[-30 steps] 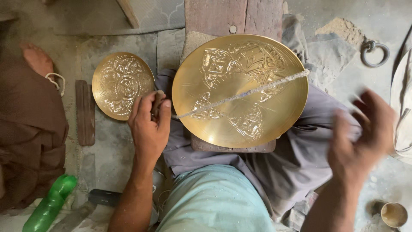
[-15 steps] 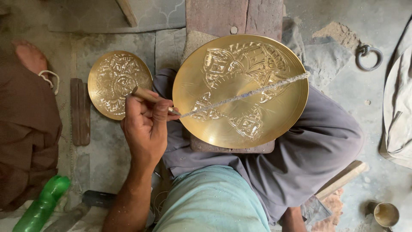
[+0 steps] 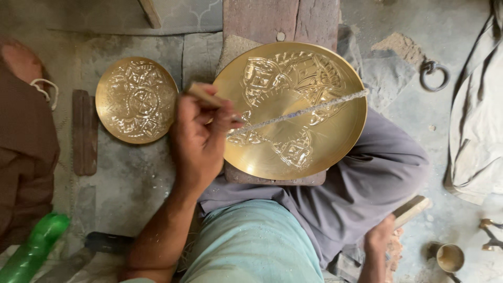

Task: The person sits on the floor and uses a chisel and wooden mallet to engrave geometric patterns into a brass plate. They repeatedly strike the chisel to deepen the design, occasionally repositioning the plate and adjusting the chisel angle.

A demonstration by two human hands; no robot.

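A large round brass plate (image 3: 291, 110) lay in the upper middle of the frame, face up on a wooden block. Its shallow golden bowl carried raised engraved figures in the upper part and near the lower centre. A thin wooden-handled engraving tool (image 3: 209, 98) was tilted at its left rim, and a bright glinting streak ran across the plate from there toward its right edge.

Soft even daylight, no harsh shadows. Warm glare on big brass plate (image 3: 293, 110), brightest toward lower rim. Left hand (image 3: 199, 139) slightly motion-blurred. Corners bit softer, green bottle (image 3: 32, 250) lower left fuzzy.
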